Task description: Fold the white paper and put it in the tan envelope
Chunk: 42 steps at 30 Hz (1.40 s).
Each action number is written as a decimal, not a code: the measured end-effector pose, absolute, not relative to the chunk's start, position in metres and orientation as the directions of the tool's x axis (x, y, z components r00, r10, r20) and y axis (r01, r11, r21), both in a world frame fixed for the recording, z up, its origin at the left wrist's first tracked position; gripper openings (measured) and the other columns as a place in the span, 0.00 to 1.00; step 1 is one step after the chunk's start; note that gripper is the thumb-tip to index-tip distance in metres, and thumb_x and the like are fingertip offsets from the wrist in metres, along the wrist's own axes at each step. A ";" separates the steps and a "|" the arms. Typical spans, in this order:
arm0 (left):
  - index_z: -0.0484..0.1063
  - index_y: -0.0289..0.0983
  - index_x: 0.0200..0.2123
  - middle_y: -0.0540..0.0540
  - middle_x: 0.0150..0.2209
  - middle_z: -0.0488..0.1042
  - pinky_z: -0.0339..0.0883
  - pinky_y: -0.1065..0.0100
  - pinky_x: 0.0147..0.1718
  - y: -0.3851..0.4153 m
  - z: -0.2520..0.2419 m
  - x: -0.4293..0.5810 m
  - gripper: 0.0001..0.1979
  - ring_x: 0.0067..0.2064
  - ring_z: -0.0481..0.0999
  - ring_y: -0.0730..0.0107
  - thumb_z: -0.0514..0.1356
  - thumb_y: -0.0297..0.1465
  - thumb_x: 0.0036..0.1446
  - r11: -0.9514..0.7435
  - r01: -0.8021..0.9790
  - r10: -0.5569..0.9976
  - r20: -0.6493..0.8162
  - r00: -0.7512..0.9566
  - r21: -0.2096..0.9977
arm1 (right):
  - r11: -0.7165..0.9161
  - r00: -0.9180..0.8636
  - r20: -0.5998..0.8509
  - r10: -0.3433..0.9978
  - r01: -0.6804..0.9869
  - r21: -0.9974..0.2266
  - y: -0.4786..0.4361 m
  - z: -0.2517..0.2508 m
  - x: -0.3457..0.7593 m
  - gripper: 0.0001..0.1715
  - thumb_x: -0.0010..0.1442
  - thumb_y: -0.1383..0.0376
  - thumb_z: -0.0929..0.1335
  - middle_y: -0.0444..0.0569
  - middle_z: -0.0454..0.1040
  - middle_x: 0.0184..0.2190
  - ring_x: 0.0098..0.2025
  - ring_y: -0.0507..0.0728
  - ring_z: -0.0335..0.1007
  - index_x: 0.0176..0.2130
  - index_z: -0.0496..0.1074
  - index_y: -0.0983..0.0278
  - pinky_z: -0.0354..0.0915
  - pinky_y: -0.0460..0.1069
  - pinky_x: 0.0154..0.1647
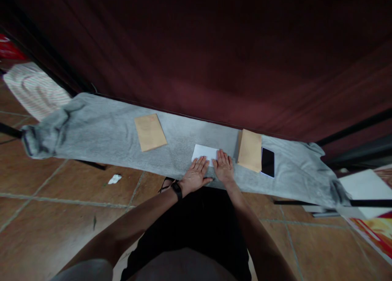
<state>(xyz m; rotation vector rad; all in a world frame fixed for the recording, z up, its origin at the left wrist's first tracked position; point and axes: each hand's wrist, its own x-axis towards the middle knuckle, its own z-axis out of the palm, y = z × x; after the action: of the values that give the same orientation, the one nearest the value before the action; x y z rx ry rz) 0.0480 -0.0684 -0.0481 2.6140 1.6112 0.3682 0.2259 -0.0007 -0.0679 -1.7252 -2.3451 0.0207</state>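
Observation:
A white sheet of paper (206, 151) lies on the grey cloth in front of me, its near part covered by my hands. My left hand (196, 175) rests flat on its lower left, fingers stretched out and thumb pointing right. On the right end of the paper lies my right hand (223, 167), palm down, with the fingers extended. Just right of that hand sits a stack of brown envelopes (250, 150). Another brown envelope (150, 132) lies farther left, apart from both hands.
A phone (268, 162) with a dark screen lies beside the stack. Grey cloth (104, 130) covers the long narrow bench. A dark red surface (214, 69) rises behind it. Striped fabric (38, 89) is at the left, and a white scrap (114, 179) lies on the tiled floor.

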 end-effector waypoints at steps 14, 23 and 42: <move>0.55 0.25 0.66 0.29 0.67 0.56 0.52 0.50 0.66 -0.076 -0.052 0.008 0.38 0.70 0.52 0.51 0.46 0.49 0.66 -0.371 0.923 0.904 0.271 0.332 0.107 | 0.328 -0.284 0.214 0.935 0.921 -0.212 -0.016 -0.053 0.223 0.31 0.72 0.58 0.56 0.53 0.54 0.69 0.71 0.61 0.48 0.69 0.53 0.68 0.46 0.59 0.69; 0.57 0.31 0.66 0.36 0.67 0.59 0.48 0.50 0.68 -0.049 -0.045 0.041 0.31 0.70 0.52 0.56 0.42 0.45 0.69 -0.420 0.896 0.885 0.283 0.370 0.141 | 0.420 -0.337 0.328 0.882 0.879 -0.227 -0.059 -0.060 0.231 0.29 0.72 0.58 0.59 0.49 0.60 0.67 0.67 0.59 0.56 0.68 0.57 0.61 0.47 0.60 0.70; 0.52 0.30 0.69 0.34 0.68 0.57 0.51 0.51 0.66 0.004 -0.055 0.015 0.34 0.70 0.53 0.55 0.39 0.45 0.68 -0.281 0.955 0.948 0.183 0.261 0.094 | 0.383 -0.301 0.277 0.913 0.865 -0.325 -0.058 -0.050 0.231 0.28 0.71 0.57 0.60 0.50 0.60 0.67 0.67 0.60 0.56 0.67 0.59 0.60 0.47 0.61 0.70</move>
<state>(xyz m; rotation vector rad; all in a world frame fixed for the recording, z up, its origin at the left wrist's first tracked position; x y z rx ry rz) 0.0148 0.0045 -0.0552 2.5228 1.9040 0.3236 0.2313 -0.0582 -0.0496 -1.5345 -2.2349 0.1576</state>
